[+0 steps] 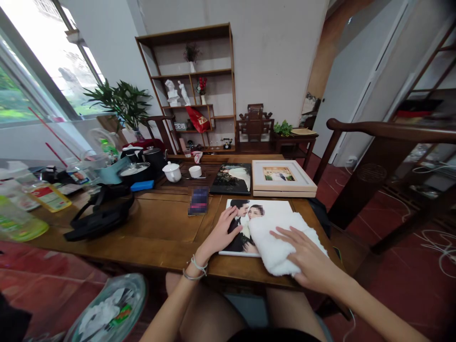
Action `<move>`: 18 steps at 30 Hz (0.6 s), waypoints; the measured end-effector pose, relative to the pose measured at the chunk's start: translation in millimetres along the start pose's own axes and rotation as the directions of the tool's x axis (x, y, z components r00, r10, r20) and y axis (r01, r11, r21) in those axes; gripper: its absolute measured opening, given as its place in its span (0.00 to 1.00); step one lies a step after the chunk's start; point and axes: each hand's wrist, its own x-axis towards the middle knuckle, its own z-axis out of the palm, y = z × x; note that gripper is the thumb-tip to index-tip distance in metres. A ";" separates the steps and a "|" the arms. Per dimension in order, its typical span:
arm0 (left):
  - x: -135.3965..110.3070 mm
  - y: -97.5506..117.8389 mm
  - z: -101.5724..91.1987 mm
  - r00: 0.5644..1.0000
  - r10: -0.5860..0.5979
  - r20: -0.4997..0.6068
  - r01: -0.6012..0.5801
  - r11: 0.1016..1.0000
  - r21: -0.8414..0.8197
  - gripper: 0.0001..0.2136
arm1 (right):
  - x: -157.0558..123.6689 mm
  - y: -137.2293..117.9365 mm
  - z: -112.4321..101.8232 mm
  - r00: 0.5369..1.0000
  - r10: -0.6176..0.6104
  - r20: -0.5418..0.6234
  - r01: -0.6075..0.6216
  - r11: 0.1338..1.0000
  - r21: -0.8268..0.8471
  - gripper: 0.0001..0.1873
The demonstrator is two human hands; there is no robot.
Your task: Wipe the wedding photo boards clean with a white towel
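Note:
A photo panel (pixel 233 244) with a picture of a couple lies flat at the table's front edge. My left hand (pixel 223 230) rests on its left side, fingers stretched out and holding nothing. On the panel's right part lies a folded, fluffy white towel (pixel 265 242), hiding much of the picture. My right hand (pixel 302 254) presses on this towel and grips it, with some fingers extended over the top. Behind the panel are a dark photo panel (pixel 223 180) and a light wooden picture frame (pixel 258 185) stacked on another frame.
A phone (pixel 198 200) lies left of the panel. Farther back stand a white teapot (pixel 172 172) and cup (pixel 195 171). A black strap bag (pixel 107 213) and bottles (pixel 52 195) occupy the left. A waste bin (pixel 137 304) stands below; a wooden chair (pixel 370 161) is at right.

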 end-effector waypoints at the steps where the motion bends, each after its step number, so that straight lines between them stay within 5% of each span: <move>1: 0.0 -0.3 -0.1 1.000 0.000 0.005 0.000 1.000 -0.001 0.25 | 4.8 7.8 -0.8 1.000 0.016 -0.014 -0.016 1.000 0.002 0.16; 10: 0.0 -10.6 3.0 1.000 0.023 0.010 -0.023 0.999 -0.035 0.21 | 61.2 80.1 6.2 0.974 0.177 -0.141 -0.183 0.982 -0.036 0.18; 18: -1.5 -8.9 2.2 0.999 0.036 -0.023 -0.037 0.998 -0.055 0.20 | 40.3 43.9 5.6 0.984 0.163 -0.069 -0.168 0.982 -0.081 0.15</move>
